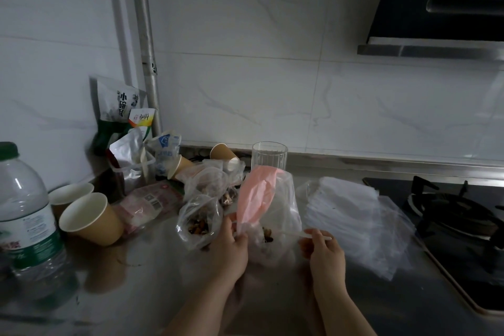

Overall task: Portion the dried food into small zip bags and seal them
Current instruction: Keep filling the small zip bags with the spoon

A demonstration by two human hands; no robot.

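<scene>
A large clear plastic bag (283,199) with a pink bag (255,196) tucked at its mouth stands on the steel counter, dark dried food (267,234) showing at its bottom. My left hand (231,248) pinches the pink edge at the bag's left side. My right hand (323,251) holds a thin white plastic spoon (308,234) whose tip reaches into the bag. Left of my left hand a small clear bag (199,221) holds a portion of dried food. A stack of empty zip bags (351,215) lies to the right.
Paper cups (90,219) and a water bottle (27,213) stand at the left. Food packets (120,106), more small bags and a glass (269,157) crowd the back. A gas stove (461,215) sits at the right, a range hood above it.
</scene>
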